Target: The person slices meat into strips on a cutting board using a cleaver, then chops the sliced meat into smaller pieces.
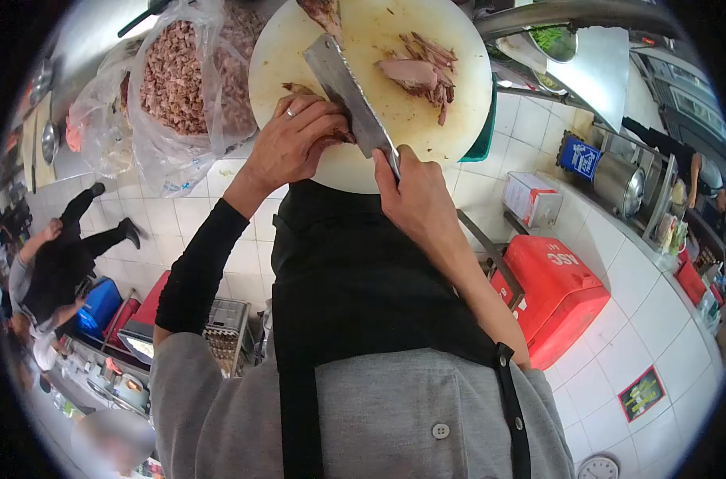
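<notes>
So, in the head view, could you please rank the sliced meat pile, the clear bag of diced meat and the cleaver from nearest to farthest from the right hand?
1. Cleaver: gripped in the right hand.
2. Sliced meat pile: ahead of that hand, on the cutting board.
3. Clear bag of diced meat: farthest, to the left of the board.

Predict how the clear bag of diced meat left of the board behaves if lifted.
The clear bag is probably floppy: its film looks thin and crumpled. It's likely heavy for its size, being packed with small meat pieces. The load would probably shift and sag, since the pieces look loose.
</notes>
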A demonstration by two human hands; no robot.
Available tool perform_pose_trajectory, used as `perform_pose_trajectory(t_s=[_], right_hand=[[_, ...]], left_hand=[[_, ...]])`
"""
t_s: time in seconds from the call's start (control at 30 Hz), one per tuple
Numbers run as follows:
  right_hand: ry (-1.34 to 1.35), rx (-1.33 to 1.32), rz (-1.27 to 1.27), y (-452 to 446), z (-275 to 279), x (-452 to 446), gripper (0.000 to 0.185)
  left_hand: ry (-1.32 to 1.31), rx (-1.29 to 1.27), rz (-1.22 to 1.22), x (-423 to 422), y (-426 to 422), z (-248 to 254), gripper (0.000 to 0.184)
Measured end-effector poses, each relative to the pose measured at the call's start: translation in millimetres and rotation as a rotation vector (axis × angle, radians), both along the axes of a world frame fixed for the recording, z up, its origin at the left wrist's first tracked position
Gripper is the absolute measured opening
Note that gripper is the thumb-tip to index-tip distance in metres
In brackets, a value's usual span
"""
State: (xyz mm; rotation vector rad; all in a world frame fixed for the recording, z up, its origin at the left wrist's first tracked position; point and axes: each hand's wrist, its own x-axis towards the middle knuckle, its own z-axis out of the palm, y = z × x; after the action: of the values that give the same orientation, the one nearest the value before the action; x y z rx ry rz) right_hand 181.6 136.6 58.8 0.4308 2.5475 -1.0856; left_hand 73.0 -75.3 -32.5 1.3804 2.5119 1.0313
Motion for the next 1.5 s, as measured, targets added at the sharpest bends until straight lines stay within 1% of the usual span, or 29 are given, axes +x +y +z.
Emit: perform_pose_trajectory(t_s=[0.3, 0.37, 0.47, 0.57, 0.67, 0.73, 0.77, 0.87, 0.97, 1.07, 1.1, 1.17, 1.2, 1.27, 1.37, 1.5], right_hand=[[-0.002, 0.03, -0.014, -7.6, 8.3, 31.7, 0.038], [0.033, 0.089, -0.001, -15.9, 0.4, 26.6, 0.04], [0.073, 0.106, -0.031, -29.3, -28.2, 11.0, 0.041], [0.047, 0.124, -0.058, -37.3, -29.3, 9.8, 0.042], [0.177, 0.152, -0.106, -42.6, -48.1, 1.1, 0.042], [0.195, 0.185, -0.037, -36.4, -48.7, -8.8, 0.043], [0.203, 0.198, -0.002, -34.7, -46.9, -12.4, 0.043], [0.159, 0.122, 0.0, -19.0, -19.1, -10.0, 0.041], [0.283, 0.096, -0.105, -11.6, 1.6, 2.1, 0.038], [0.304, 0.158, -0.15, 0.5, 26.5, -1.3, 0.036], [0.32, 0.176, -0.159, 5.3, 30.7, -1.5, 0.036], [0.281, 0.195, -0.164, 13.6, 28.9, 5.0, 0.036], [0.268, 0.212, -0.151, 17.1, 25.4, 10.1, 0.035], [0.212, 0.247, -0.117, 24.9, 6.5, 24.2, 0.035], [0.129, 0.311, -0.026, 31.8, -26.7, 43.2, 0.035], [0.075, 0.35, -0.017, 24.6, -11.5, 45.8, 0.038]], left_hand=[[-0.01, 0.066, -0.036, 0.4, -3.6, -3.9, 0.028], [-0.052, 0.076, -0.045, -1.3, -3.3, -0.5, 0.029], [-0.038, 0.064, -0.101, -5.3, -9.3, -3.2, 0.032], [-0.03, 0.094, -0.089, -5.2, -9.3, -1.5, 0.033], [-0.055, 0.124, -0.098, -7.8, -11.2, 5.1, 0.032], [-0.092, 0.125, -0.1, -8.1, -14.0, -0.3, 0.033], [-0.11, 0.122, -0.1, -8.8, -15.9, -2.2, 0.034], [-0.038, 0.086, -0.001, -2.7, -12.5, 2.0, 0.035], [0.015, 0.104, 0.075, 0.1, -11.4, -3.9, 0.037], [0.038, 0.086, 0.072, -4.8, -11.8, -3.3, 0.038], [0.032, 0.044, 0.038, -8.4, -12.3, -3.3, 0.039], [0.018, -0.039, -0.032, -13.7, -14.0, -3.6, 0.039], [0.036, -0.034, -0.003, -14.0, -9.1, 0.1, 0.038], [0.077, -0.027, 0.063, -14.2, 3.8, 9.9, 0.037], [0.005, 0.051, 0.291, -13.3, 2.8, 14.1, 0.036], [0.073, 0.063, 0.199, -12.3, -23.2, 3.1, 0.031]])
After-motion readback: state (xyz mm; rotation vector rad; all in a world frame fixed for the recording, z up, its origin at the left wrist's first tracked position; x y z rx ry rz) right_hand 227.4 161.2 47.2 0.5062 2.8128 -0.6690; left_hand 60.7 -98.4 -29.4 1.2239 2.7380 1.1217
